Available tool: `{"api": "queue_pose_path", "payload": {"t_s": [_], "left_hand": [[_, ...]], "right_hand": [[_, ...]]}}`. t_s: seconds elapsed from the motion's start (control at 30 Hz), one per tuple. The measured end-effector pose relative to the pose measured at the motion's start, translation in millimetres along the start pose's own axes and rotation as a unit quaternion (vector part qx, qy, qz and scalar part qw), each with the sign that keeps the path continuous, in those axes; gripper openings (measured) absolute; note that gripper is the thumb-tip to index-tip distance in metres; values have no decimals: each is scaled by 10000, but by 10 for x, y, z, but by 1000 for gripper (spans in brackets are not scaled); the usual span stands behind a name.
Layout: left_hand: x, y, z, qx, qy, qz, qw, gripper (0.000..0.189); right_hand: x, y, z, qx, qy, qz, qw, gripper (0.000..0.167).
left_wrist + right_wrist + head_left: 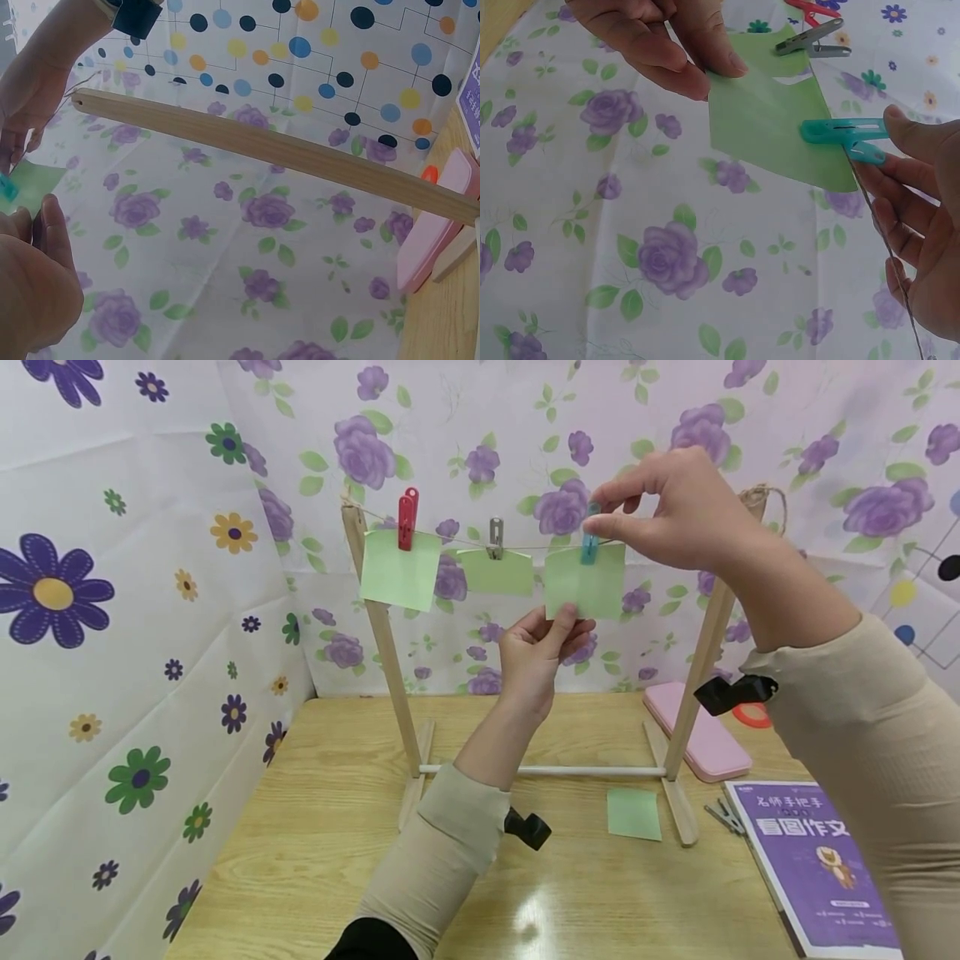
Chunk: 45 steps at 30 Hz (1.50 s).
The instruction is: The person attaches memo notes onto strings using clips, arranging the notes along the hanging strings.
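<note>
A green paper note hangs at the right part of a thin string, a blue clothespin over its top edge. My right hand pinches the upper end of that clothespin between thumb and fingers. Below, my left hand holds the note's bottom edge, thumb in front and fingers behind. In the right wrist view the teal clothespin lies across the paper and the string. Further left, a grey clothespin holds a second note, and a red clothespin holds a third note.
The string runs between two wooden posts joined by a white rod. On the table lie a loose green note, a grey clothespin, a purple book and a pink case. Flowered cloth hangs behind.
</note>
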<state>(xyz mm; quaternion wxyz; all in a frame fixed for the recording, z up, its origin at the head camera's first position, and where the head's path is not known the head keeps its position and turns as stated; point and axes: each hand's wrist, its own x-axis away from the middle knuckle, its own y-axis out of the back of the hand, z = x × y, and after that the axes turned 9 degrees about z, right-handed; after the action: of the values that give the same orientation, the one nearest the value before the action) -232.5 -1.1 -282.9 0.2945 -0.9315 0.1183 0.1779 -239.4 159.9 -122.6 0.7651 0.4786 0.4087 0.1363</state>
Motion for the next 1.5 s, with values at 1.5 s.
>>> {"api": "queue_pose_path", "payload": {"t_s": [1.5], "left_hand": [[-2, 48, 13, -57, 231, 97, 9997, 27]], "right_hand": [[739, -923, -55, -1158, 1131, -5538, 8167, 48]]}}
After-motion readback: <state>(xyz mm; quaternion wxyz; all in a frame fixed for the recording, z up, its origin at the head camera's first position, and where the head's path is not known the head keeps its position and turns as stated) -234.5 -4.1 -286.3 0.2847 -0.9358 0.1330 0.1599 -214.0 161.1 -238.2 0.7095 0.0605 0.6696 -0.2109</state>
